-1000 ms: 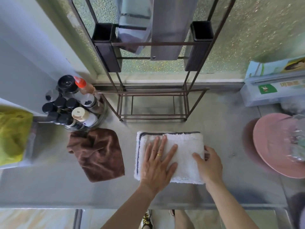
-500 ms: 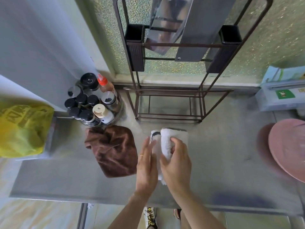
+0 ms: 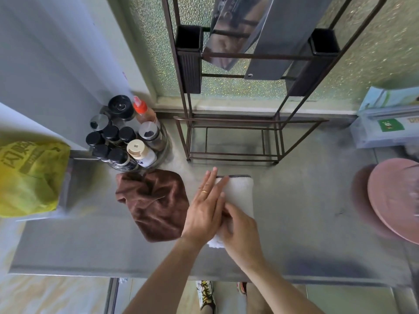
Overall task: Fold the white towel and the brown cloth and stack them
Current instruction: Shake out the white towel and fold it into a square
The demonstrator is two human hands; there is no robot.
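The white towel (image 3: 240, 193) lies on the steel counter (image 3: 294, 223) as a narrow folded strip with a dark hem at its far end. My left hand (image 3: 205, 209) rests flat along the towel's left edge, fingers straight and a ring on one. My right hand (image 3: 241, 232) presses flat on the near end of the towel, covering it. The brown cloth (image 3: 156, 205) sits crumpled and unfolded just left of my left hand, touching nothing I hold.
A round rack of spice bottles (image 3: 127, 141) stands behind the brown cloth. A dark wire rack (image 3: 233, 137) rises behind the towel. A yellow-green bag (image 3: 29, 177) lies far left, a pink plate (image 3: 396, 198) far right, boxes (image 3: 390, 123) at back right.
The towel, wide and flat a second ago, was folded over from the right into a narrow strip. Both hands now press it flat; the view has shifted left.
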